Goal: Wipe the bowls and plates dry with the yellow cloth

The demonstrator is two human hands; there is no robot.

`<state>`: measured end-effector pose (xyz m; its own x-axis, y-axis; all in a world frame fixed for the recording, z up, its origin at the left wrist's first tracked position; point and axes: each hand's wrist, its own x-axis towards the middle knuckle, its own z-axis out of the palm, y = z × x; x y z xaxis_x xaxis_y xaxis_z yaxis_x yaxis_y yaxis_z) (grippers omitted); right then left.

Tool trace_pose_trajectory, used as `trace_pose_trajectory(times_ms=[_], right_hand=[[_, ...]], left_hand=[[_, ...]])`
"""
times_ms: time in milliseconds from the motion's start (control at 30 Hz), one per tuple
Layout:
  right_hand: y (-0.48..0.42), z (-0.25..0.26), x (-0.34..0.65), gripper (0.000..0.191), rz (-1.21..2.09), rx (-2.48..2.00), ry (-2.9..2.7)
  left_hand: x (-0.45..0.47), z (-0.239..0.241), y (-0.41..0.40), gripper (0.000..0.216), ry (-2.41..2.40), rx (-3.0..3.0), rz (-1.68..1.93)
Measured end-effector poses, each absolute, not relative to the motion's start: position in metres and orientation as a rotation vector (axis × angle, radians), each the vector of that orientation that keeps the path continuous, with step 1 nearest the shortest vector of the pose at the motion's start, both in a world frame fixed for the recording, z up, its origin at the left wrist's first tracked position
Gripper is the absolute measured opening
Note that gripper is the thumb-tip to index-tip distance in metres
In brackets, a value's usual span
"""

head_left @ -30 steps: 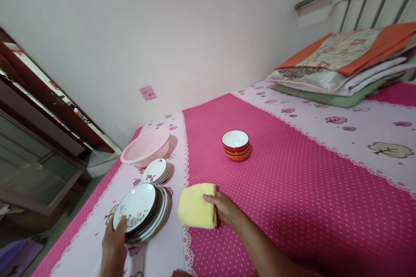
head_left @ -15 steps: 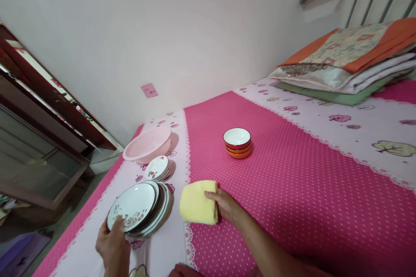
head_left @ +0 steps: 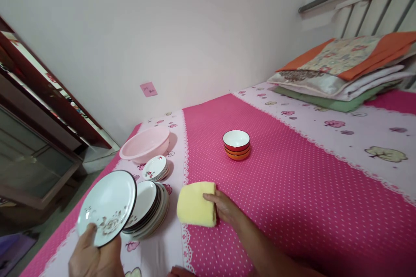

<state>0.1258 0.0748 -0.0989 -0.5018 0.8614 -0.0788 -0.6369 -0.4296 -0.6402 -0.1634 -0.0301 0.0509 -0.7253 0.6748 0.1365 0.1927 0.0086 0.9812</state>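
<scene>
My left hand [head_left: 95, 253] grips a white plate [head_left: 108, 201] with a dark rim and brown flower print, thumb on top and fingers hidden beneath. The plate is lifted and tilted beside a stack of plates [head_left: 144, 201], overlapping its left side in view. A folded yellow cloth [head_left: 196, 204] is in my right hand [head_left: 222, 207], pinched at its right edge between thumb and fingers. Behind the stack sits a small pile of saucers [head_left: 155, 167] with red flowers. Several nested bowls [head_left: 236, 145], red and orange outside and white inside, stand on the pink bedspread [head_left: 292, 207].
A pink plastic basin [head_left: 146, 145] stands near the wall behind the saucers. Folded bedding [head_left: 341, 67] is piled at the right by the headboard [head_left: 377, 8]. The bed's left edge drops to the floor, where a purple object [head_left: 14, 249] lies.
My left hand has lifted the top plate off the stack and drawn it left and toward me. My right hand still holds the cloth in nearly the same place.
</scene>
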Motion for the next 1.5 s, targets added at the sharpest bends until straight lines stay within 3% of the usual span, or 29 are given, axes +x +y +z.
trace_pose_trajectory(times_ms=[133,267,400,667,900,1133,1367,1500], right_hand=[[0.071,-0.093,0.127,0.057,2.008,-0.498,-0.694],[0.071,-0.092,0.129,0.055,1.993,-0.535,-0.669],[0.069,-0.096,0.131,0.052,1.969,-0.59,-0.64],[0.053,-0.093,0.161,0.048,1.82,-0.949,-0.667],[0.051,-0.056,0.197,0.062,1.433,-1.185,-0.557],[0.036,-0.007,0.206,0.063,1.17,-1.312,-0.604],[0.052,0.033,0.189,0.053,0.723,-1.256,-1.139],[0.079,0.006,0.17,0.056,0.234,-0.881,-1.71]], left_hand=[[-0.109,0.04,0.017,0.064,1.51,0.668,1.907],[-0.049,0.011,0.051,0.054,0.778,0.393,1.725],[-0.023,-0.035,0.06,0.043,0.381,0.358,1.633],[-0.021,-0.057,0.053,0.036,0.432,0.12,1.757],[-0.017,-0.049,0.061,0.041,0.52,0.004,1.795],[-0.002,-0.045,0.065,0.049,0.552,-0.13,1.671],[0.009,-0.042,0.063,0.046,0.58,-0.245,1.629],[0.013,-0.044,0.063,0.051,0.539,-0.239,1.621]])
